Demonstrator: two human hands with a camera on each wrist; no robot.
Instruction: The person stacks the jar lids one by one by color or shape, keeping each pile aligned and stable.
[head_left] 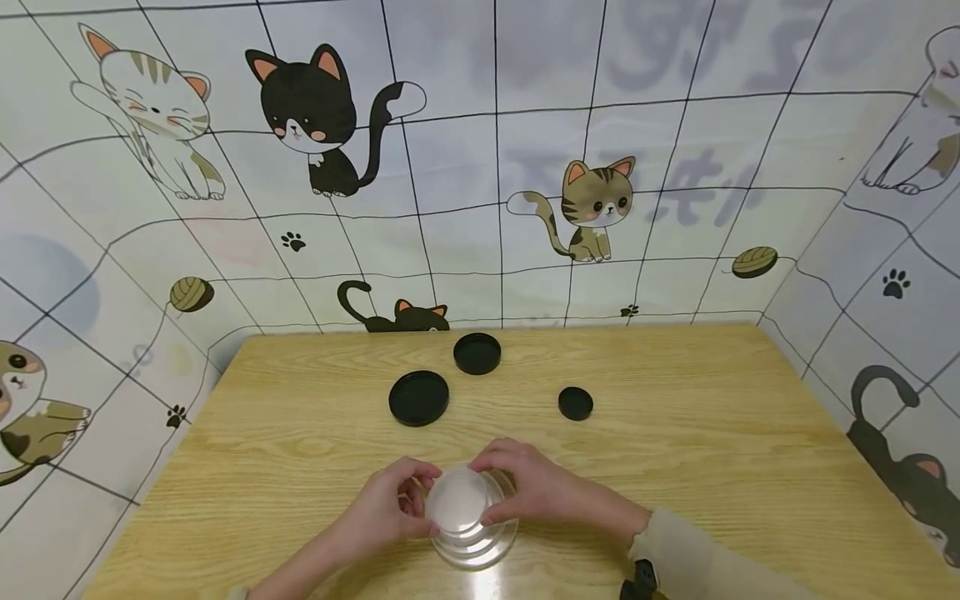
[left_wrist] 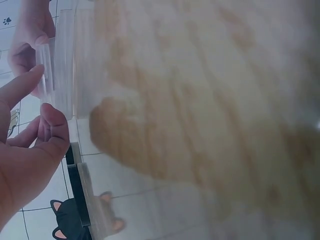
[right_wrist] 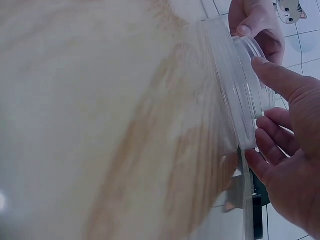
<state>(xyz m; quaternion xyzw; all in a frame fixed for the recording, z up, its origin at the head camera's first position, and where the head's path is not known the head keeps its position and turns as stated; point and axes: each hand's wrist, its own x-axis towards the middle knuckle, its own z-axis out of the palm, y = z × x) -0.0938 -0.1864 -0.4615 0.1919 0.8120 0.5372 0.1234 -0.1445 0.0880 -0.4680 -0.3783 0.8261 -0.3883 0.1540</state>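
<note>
In the head view, a small clear round container sits on top of larger clear round containers, stacked near the table's front edge. My left hand holds the small one at its left side, thumb toward me and fingers at the far side. Across from it, my right hand grips the same piece, its thumb at the near right rim and a fingertip at the back. The right wrist view shows the layered clear stack side-on, with the right thumb against the upper tier.
Three flat round black lids lie farther back: a large one at left, a medium one near the back edge and a small one at right. The wooden table meets walls covered in cat-print sheeting.
</note>
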